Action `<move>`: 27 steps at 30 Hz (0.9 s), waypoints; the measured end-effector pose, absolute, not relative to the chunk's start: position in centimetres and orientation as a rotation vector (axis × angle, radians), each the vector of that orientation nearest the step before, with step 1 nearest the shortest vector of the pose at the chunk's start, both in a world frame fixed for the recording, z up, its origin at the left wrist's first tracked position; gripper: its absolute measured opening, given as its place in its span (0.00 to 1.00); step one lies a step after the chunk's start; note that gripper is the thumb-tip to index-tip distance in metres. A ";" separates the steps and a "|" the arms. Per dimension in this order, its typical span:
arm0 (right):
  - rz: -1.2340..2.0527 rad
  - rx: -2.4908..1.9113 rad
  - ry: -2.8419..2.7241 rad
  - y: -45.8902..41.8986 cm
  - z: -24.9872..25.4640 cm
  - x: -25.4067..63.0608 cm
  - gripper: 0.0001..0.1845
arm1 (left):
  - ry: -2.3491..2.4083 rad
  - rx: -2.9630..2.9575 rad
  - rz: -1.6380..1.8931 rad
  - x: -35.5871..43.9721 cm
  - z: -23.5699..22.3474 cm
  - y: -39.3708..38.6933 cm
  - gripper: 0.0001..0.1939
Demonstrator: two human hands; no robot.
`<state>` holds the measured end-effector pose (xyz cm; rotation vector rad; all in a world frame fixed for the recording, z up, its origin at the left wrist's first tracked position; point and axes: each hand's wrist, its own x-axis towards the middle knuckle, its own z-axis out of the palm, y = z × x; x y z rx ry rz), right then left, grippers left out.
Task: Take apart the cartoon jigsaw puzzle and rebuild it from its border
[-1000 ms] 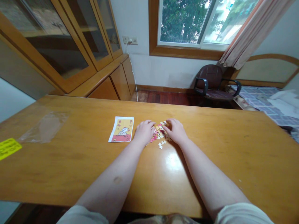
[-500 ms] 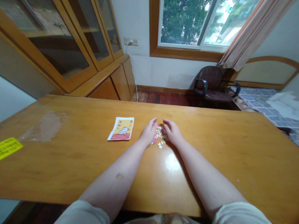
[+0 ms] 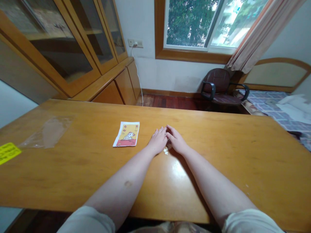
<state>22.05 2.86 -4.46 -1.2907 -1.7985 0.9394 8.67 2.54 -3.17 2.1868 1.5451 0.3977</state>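
Note:
Both my hands are cupped together around a small heap of jigsaw puzzle pieces on the table (image 3: 97, 174). My left hand (image 3: 158, 140) covers the heap's left side, its fingers bent over the pieces. From the right, my right hand (image 3: 177, 139) curls in, with its thumb and fingers meeting the left fingertips. Most of the heap is hidden under the palms. A few pale jigsaw puzzle pieces (image 3: 166, 151) show at the near side, between the wrists. Left of my left hand lies a picture card (image 3: 127, 134) with a white cartoon animal on yellow and pink.
A clear plastic bag (image 3: 52, 132) lies flat at the table's left, with a yellow label (image 3: 9, 153) near the left edge. Beyond the table are a wooden cabinet (image 3: 102, 84), an office chair (image 3: 218, 84) and a bed (image 3: 267, 100).
My hands have closed in from both sides until they meet, drawing the loose jigsaw puzzle pieces into a tighter heap. Fewer pieces show now. The card and bag stay put.

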 end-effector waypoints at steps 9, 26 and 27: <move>0.824 -1.290 -1.737 2.0 -4.5 20.6 0.25 | 1.638 2.152 0.500 9.9 -3.5 1.7 0.23; 0.853 -1.376 -1.528 2.4 -4.2 21.3 0.22 | 1.613 1.941 0.905 8.4 -3.3 3.0 0.17; 0.851 -1.379 -1.511 2.5 -3.9 21.7 0.22 | 1.612 1.929 0.930 8.2 -3.0 2.9 0.17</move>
